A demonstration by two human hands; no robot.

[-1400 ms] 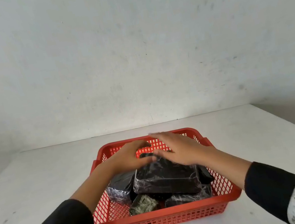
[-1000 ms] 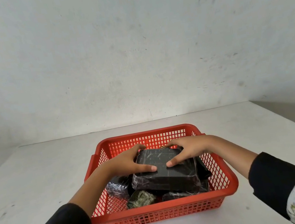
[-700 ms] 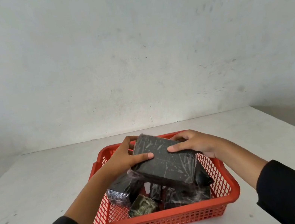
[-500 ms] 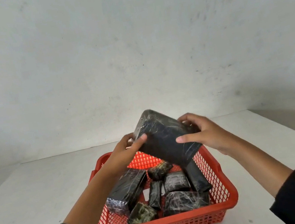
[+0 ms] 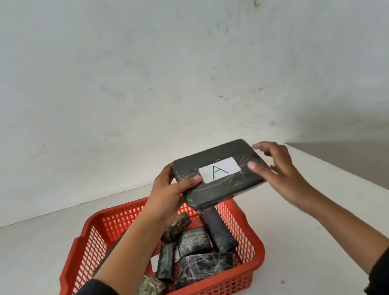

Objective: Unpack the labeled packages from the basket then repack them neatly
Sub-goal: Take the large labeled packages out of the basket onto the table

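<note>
A flat black wrapped package (image 5: 223, 186) with a white label reading "A" is held level above the far right corner of the red mesh basket (image 5: 251, 230). My left hand (image 5: 168, 198) grips its left edge, thumb on top. My right hand (image 5: 281, 173) holds the right edge loosely, thumb tip on top and fingers spread behind. Several smaller black wrapped packages lie loose in the basket, among them a long one (image 5: 218, 231), a wide one (image 5: 204, 266) and a greenish one (image 5: 148, 289). My left forearm hides the basket's left part.
The basket sits on a white table (image 5: 309, 244) against a white wall. The table's right edge (image 5: 367, 191) runs diagonally close to my right arm, with a drop beyond it. Bare table lies left and right of the basket.
Both hands lifted the big package out of the basket, turned it over so its "A" label faces up, and carried it up and to the right. The smaller packages underneath are now uncovered.
</note>
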